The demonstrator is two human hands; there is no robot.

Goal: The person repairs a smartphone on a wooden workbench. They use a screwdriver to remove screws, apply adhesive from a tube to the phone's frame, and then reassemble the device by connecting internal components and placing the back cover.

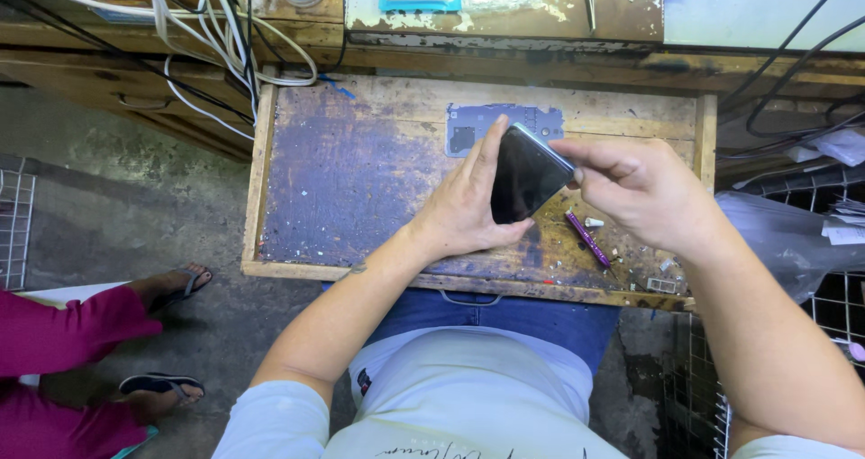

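- Worn wooden pull-out drawer serves as the work surface, its bottom stained blue-purple and scuffed – it sticks out from under a battered wooden bench with peeling paint.
- Both bare hands hold a dark smartphone just above the drawer, tilted, with its black screen facing up.
- Left hand cups the phone from the left side; the thumb sits under the lower edge and the fingers stretch up along the long edge.
- Right hand pinches the phone's upper right corner with thumb and forefinger, the other fingers curled in.
- Behind the phone, a grey-blue phone back panel lies flat on the drawer, partly hidden by the left fingers.
- Just right of the phone and below the right hand, a purple screwdriver lies among small bits and scraps of debris – too small to tell apart.
- White and black cables tangle over the bench at upper left.
- Another person's feet in flip-flops and magenta trousers show on the concrete floor at left.
- Wire baskets and a clear plastic bag sit at the right.
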